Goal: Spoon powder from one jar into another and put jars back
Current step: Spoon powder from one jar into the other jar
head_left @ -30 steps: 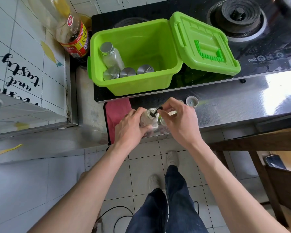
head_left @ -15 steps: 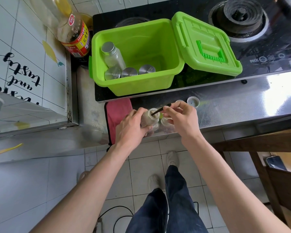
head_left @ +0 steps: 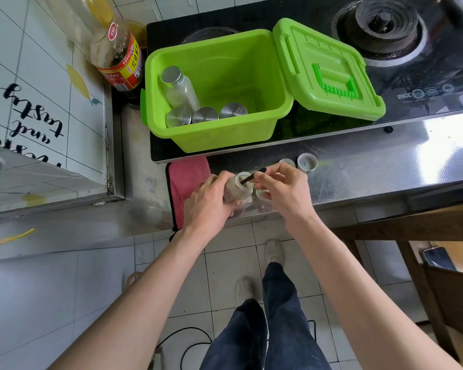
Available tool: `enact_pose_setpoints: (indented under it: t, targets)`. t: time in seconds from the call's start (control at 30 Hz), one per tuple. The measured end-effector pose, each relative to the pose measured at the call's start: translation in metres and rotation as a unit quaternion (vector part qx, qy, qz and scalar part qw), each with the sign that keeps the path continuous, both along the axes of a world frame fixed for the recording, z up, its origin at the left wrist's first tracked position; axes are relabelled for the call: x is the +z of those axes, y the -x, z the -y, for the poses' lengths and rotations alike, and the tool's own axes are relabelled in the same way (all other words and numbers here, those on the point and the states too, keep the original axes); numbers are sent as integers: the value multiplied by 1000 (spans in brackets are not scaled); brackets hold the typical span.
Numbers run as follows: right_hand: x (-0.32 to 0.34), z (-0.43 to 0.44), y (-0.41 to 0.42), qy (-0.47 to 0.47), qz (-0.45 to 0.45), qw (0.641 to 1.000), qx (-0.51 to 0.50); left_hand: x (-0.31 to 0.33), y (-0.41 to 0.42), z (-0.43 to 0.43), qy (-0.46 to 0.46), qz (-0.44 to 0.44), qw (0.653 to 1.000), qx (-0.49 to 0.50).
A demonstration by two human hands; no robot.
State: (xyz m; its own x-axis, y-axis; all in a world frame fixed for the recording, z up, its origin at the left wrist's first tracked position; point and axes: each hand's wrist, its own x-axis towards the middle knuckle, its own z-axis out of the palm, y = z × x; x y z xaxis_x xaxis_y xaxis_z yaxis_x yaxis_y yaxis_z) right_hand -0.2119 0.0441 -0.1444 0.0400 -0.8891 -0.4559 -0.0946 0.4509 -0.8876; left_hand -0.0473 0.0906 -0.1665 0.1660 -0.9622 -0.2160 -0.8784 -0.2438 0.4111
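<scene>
Now that the spoon (head_left: pixel 251 176) dips back into the left hand (head_left: pixel 209 201)'s tilted jar (head_left: pixel 237 186), pinched by the right hand (head_left: pixel 284 188), another scoop is starting.

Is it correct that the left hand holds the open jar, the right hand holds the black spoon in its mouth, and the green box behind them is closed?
Not quite. The head view shows the green box open, its lid swung to the side. The rest is right: the left hand holds the open jar, and the right hand holds the black spoon in its mouth.
</scene>
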Motion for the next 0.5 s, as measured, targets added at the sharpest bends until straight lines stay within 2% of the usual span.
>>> enact_pose_setpoints:
  t: [0.13,0.5]
  targets:
    - [4,3,3,-17,45,998,-27,-1,0,-1,2,0,1000,-3]
    - [8,9,16,-21,49,997,-64,-2,-1,-2,5,-3,1000,-3]
